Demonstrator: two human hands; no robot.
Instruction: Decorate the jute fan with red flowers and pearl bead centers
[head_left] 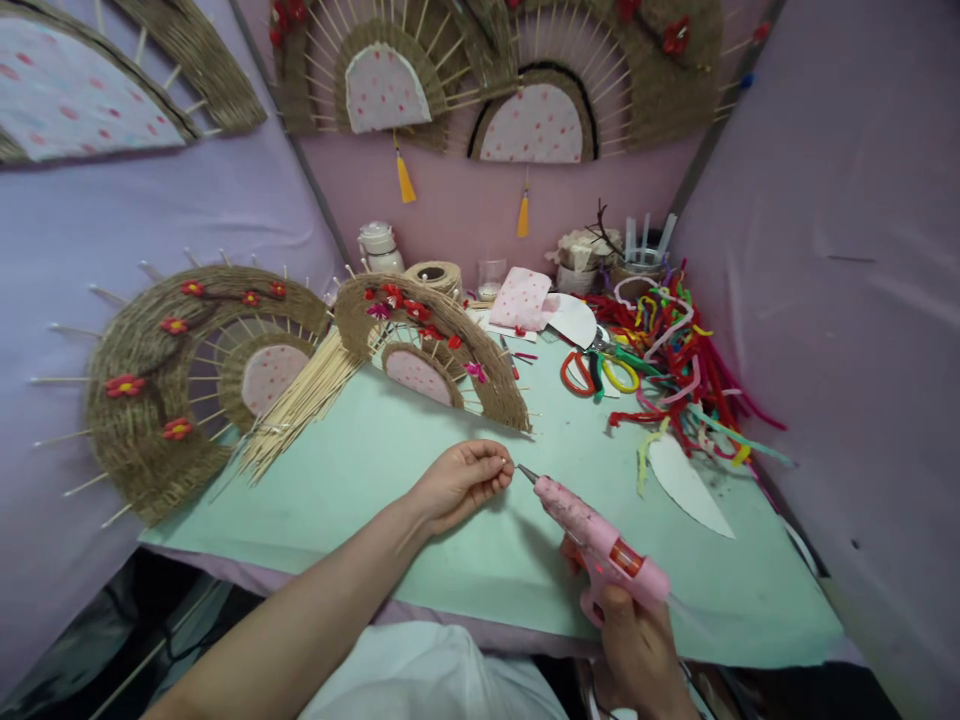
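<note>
My right hand (634, 630) is wrapped round the handle of a pink hot glue gun (592, 530), which tilts up and to the left. Its metal nozzle points at the fingertips of my left hand (469, 483), close to them. Those left fingers are pinched together on a tiny pale piece, too small to name. Just beyond my left hand stands a twine-wrapped fan (491, 385) with red and pink flowers along its arc. A larger twine fan (150, 390) with red flowers leans at the left.
A bundle of thin sticks (304, 405) lies between the fans. Scissors (600, 372) and a heap of coloured pipe cleaners (690, 350) are at the right, near a white leaf-shaped piece (682, 480). Behind stand a twine roll (435, 277) and a white jar (380, 245).
</note>
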